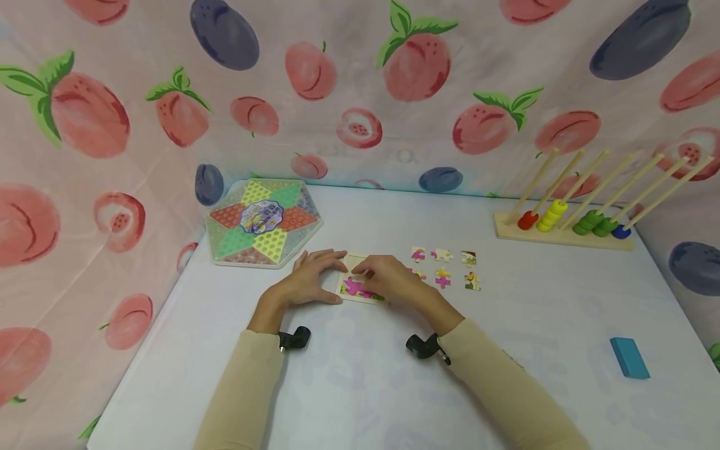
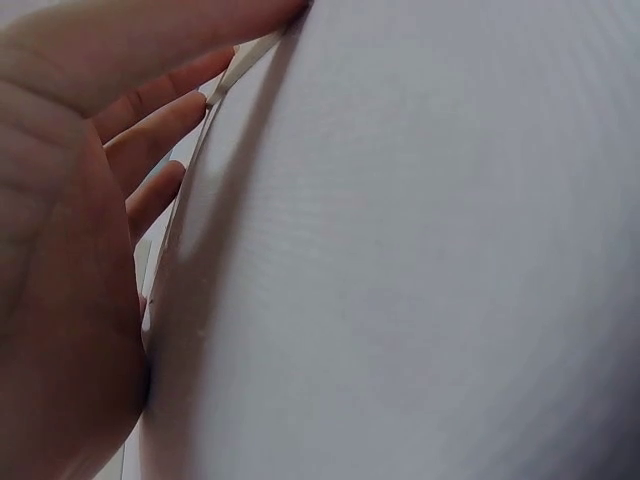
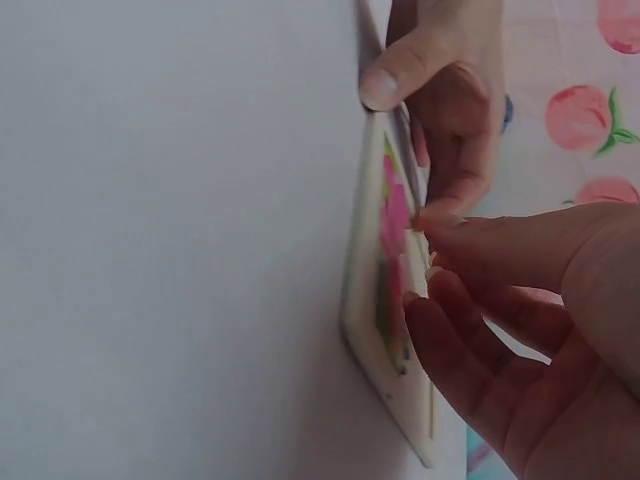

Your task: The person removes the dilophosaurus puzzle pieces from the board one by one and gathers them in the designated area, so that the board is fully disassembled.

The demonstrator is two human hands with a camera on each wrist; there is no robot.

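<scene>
A small jigsaw tray (image 1: 356,300) with a pale wooden border lies on the white table; pink and green pieces (image 1: 353,287) fill its lower part. My left hand (image 1: 304,280) holds the tray's left side, thumb at the near corner and index finger by the far one. Over the tray, the thumb and fingertips of my right hand (image 1: 388,278) pinch together at a puzzle piece, mostly hidden by the fingers. The right wrist view shows the left thumb (image 3: 382,88) on the tray's corner. Right of that hand, several loose puzzle pieces (image 1: 442,279) lie in two rows.
A Chinese checkers board (image 1: 264,225) lies at the back left. At the back right stands a wooden bead rack (image 1: 562,234) with upright sticks and coloured beads. A blue block (image 1: 629,357) lies at the right. Peach-printed cloth (image 1: 360,75) hangs behind the table.
</scene>
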